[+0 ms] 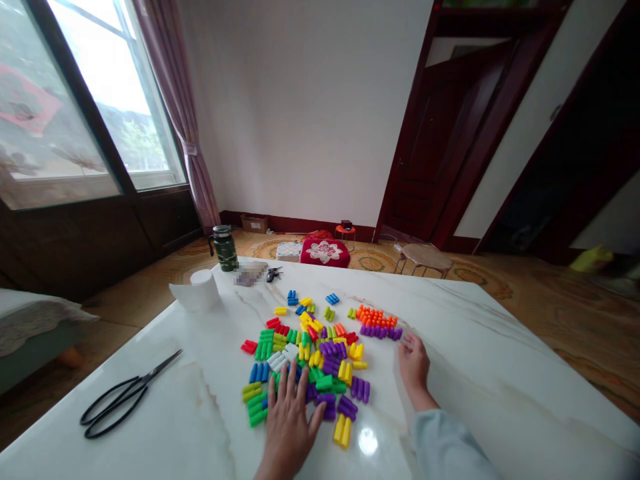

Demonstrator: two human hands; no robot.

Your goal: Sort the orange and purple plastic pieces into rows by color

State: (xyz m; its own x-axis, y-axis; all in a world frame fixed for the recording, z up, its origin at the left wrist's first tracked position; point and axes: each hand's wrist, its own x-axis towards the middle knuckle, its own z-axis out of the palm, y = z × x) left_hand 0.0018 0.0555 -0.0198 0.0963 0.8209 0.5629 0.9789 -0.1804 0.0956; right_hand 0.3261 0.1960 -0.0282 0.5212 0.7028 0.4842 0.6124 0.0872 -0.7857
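My left hand (289, 417) lies with fingers spread over the near side of a heap of small plastic pieces, ribbed like short tubes joined side by side. Under and around its fingertips are white pieces (277, 361), green pieces (258, 408) and blue pieces (259, 372). My right hand (415, 367) is curled at the right end of a row of purple pieces (377, 331); whether its fingertips grip the last one is hard to see. Directly behind that row stand orange pieces (376, 317), lined up in a block. Yellow pieces (343, 431) lie at the heap's near edge.
Black-handled scissors (125, 397) lie at the left of the marble-look table (500, 373). Farther back are a white paper roll (200, 291), a dark green flask (225, 249), a blurred item (251, 273) and keys (273, 274). A stool (425, 257) stands beyond the table.
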